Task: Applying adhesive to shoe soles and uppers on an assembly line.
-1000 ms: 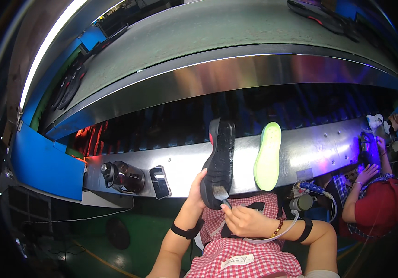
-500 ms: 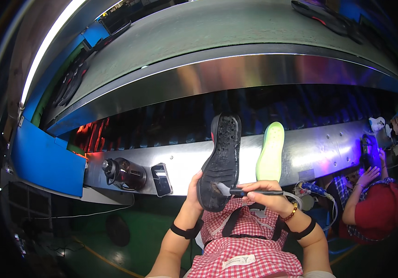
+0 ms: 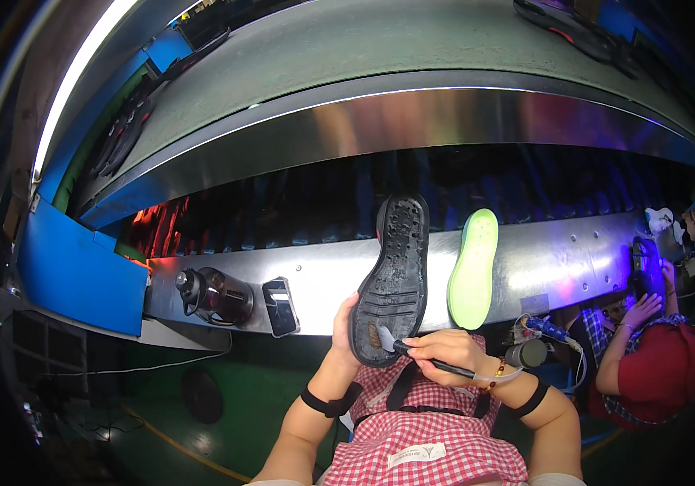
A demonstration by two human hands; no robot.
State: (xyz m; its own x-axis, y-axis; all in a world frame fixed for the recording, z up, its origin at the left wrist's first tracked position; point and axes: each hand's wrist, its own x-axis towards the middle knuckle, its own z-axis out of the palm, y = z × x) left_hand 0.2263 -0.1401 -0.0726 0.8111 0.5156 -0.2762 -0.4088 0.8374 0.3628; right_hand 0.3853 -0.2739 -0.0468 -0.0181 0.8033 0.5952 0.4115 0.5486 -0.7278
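Observation:
A black shoe sole (image 3: 394, 279) is held heel toward me, its inner face up, with ridges across the middle and small holes at the toe end. My left hand (image 3: 344, 330) grips its heel by the left edge, most of the fingers hidden beneath. In my right hand (image 3: 450, 354) is a black-handled brush (image 3: 432, 361), its pale bristles on the heel near a brownish patch. A thin tube runs from the handle's end by my wrist. Right of the sole, a yellow-green sole-shaped piece (image 3: 473, 271) lies on the metal ledge (image 3: 327, 279).
A dark bottle (image 3: 216, 296) and a phone (image 3: 281, 308) stand left on the ledge. Beyond the rollers, a green conveyor belt (image 3: 347, 49) carries black soles (image 3: 578, 36). At right, a co-worker in red (image 3: 661, 368) handles a dark piece. A round container (image 3: 531, 352) is beside my right wrist.
The sole has turned slightly, its toe moving right. My right hand has drawn down and left, tilting the brush so its handle points lower right. The round container shows more fully.

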